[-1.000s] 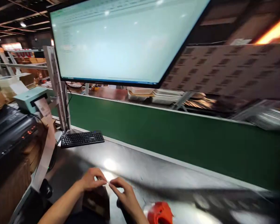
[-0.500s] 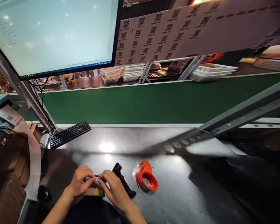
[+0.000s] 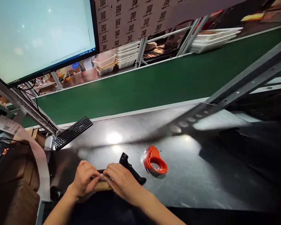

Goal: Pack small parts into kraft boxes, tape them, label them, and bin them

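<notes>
Low in the head view, a small brown cardboard box (image 3: pixel 102 186) lies at the table's front edge, partly covered by both hands. My left hand (image 3: pixel 85 178) is closed, thumb and fingers pinching a small pale packet (image 3: pixel 101 177) at the box's top. From the other side, my right hand (image 3: pixel 121 179) is closed with its fingertips at the same packet, which is mostly hidden. Just right of that hand lies a black handheld scanner (image 3: pixel 132 169). An orange tape dispenser (image 3: pixel 156 162) sits farther right on the metal table (image 3: pixel 178 184).
A black keyboard (image 3: pixel 72 132) and a monitor (image 3: pixel 44 34) stand at the left. Below them are a mouse (image 3: pixel 56 192) and a printed label strip (image 3: pixel 36 150) beside cardboard boxes (image 3: pixel 25 193). Behind the table runs a green belt (image 3: pixel 131 90); white baskets (image 3: pixel 126 56) stand beyond.
The view has swung and tilted, so the table items sit farther right in the picture. Both hands stay at the box, with the right hand's fingers now lying more over its top.
</notes>
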The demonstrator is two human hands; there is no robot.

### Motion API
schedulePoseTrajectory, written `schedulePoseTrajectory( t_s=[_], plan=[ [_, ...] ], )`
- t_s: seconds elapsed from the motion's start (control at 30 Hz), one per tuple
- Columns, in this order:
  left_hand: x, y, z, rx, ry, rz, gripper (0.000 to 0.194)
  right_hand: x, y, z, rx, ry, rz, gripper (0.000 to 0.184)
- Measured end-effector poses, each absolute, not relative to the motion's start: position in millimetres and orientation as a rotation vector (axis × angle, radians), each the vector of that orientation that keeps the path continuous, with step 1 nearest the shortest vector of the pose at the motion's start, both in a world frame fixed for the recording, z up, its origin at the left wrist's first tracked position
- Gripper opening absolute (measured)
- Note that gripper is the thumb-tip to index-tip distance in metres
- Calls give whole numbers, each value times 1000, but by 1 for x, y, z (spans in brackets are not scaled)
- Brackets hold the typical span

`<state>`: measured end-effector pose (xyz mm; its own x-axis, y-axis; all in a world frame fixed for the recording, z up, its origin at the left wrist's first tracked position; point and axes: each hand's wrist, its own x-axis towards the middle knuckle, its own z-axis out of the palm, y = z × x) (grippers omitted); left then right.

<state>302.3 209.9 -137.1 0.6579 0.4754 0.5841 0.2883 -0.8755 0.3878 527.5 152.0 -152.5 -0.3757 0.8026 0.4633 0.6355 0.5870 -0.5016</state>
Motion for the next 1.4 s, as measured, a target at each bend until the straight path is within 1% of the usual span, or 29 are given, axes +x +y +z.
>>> schedulePoseTrajectory(
  t_s=[0.13,0.23,0.4,0.5,0.6,0.7,0.83,0.93,1.03,1.17,1.27,1.4],
  plan=[
    [293,216,-117,2602,607,969,20,538,148,-138,-1098,-2126,329,15],
    [289,218,-109,2613,604,908,19,542,149,-131,-1091,-2133,289,18],
    [288,214,-109,2650,659,974,17,541,151,-127,-1085,-2163,198,20],
    [289,215,-112,2654,627,965,15,536,155,-131,-1103,-2189,119,16],
    [292,217,-114,2688,592,919,17,530,158,-142,-1132,-2250,55,13],
    [297,214,-116,2737,608,902,20,530,158,-151,-1127,-2303,110,15],
    [299,209,-116,2810,581,940,25,537,155,-151,-1119,-2448,210,14],
    [297,210,-115,2831,548,952,24,541,157,-149,-1072,-2489,173,16],
    [288,216,-118,2799,505,970,23,541,161,-158,-1055,-2449,81,20],
    [268,216,-149,2700,538,925,19,530,160,-191,-1153,-2445,52,14],
    [255,211,-193,2600,659,946,18,516,159,-225,-1284,-2575,219,20],
    [255,206,-245,2567,802,896,16,503,164,-255,-1558,-2605,358,9]
  ],
)
